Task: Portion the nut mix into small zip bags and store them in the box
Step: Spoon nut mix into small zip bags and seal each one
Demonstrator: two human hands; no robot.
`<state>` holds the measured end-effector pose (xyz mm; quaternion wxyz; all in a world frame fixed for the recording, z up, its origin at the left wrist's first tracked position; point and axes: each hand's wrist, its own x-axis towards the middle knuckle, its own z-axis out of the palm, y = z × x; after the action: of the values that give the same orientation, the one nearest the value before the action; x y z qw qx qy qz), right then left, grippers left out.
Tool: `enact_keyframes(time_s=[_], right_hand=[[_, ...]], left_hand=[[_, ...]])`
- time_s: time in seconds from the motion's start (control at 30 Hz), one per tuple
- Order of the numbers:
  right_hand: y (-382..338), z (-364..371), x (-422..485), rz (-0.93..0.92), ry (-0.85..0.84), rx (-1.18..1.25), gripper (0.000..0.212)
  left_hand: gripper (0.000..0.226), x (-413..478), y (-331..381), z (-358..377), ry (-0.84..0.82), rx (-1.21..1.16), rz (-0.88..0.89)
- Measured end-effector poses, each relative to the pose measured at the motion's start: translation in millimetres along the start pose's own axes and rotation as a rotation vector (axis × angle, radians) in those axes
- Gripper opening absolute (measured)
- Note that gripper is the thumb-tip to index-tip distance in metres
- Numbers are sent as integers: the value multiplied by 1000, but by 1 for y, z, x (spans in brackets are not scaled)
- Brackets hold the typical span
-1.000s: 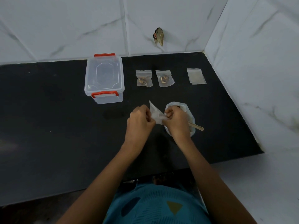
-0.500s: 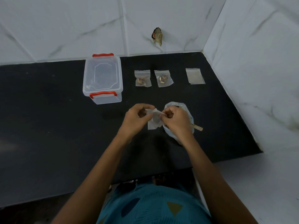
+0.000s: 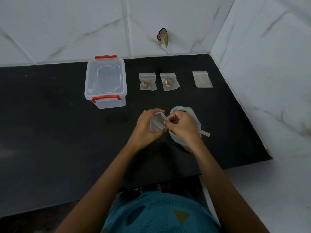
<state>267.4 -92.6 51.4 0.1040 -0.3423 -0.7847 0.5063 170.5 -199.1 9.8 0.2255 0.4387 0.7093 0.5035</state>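
Observation:
My left hand (image 3: 144, 130) cups a small clear zip bag (image 3: 156, 123) above the black counter, mouth upward and spread. My right hand (image 3: 183, 126) pinches the bag's right top edge. Under my right hand lies the larger plastic bag of nut mix (image 3: 193, 115) with a wooden stick handle (image 3: 204, 132) poking out to the right. Two filled zip bags (image 3: 147, 81) (image 3: 169, 81) lie side by side at the back. An empty zip bag (image 3: 202, 79) lies further right. The clear lidded box (image 3: 106, 81) with red clips stands at the back left.
White marble-pattern walls close the counter (image 3: 50, 132) at the back and right. The counter's front edge (image 3: 235, 165) runs just before my body. A small dark object (image 3: 162, 37) sticks to the back wall.
The small bag was pinched flat between both hands; it has turned upright into my left palm and its mouth has spread apart. Both hands shifted slightly left.

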Motion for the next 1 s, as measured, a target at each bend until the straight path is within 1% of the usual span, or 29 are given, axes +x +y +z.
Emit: enact_keyframes(time_s=[0.1,0.23,0.3,0.37,0.43,0.47,0.53,0.6,0.67,0.73,0.83,0.9,0.93,1.0], right_hand=[[2,-2,0,41,-67,149,14],[7,-2,1,30,-23,84,12],[6,-3,1,25,-28,82,12],[4,-6,1,51,-63,135,7],[4,-11,-1,84,-76,162,4],[5,-14,-2,92,-69,169,4],[9,-20,-1,111,-32,184,11],[17,-26,1,139,31,168,16],[30,-33,3,157,114,72,14],[46,-41,5,176,199,-99,14],[67,-55,1,230,320,-361,25],[78,-62,-3,313,338,-522,37],[83,-65,-5,374,320,-548,42],[90,-67,-5,476,264,-460,46]], left_hand=[[55,0,0,-2,1,-147,-17],[66,3,-3,1,-60,-154,14],[62,3,-5,3,-56,-138,43],[54,3,-7,3,-25,-137,68],[53,3,-11,4,-11,-126,72],[55,3,-13,5,-14,-119,65],[59,3,-18,6,-29,-99,34],[60,2,-24,8,-56,-72,1],[61,2,-28,11,-83,-45,-28],[65,1,-31,14,-95,-20,-64],[73,2,-35,19,-111,-3,-128],[70,3,-37,21,-128,21,-129],[66,4,-38,23,-137,35,-116],[59,4,-39,26,-154,36,-89]])
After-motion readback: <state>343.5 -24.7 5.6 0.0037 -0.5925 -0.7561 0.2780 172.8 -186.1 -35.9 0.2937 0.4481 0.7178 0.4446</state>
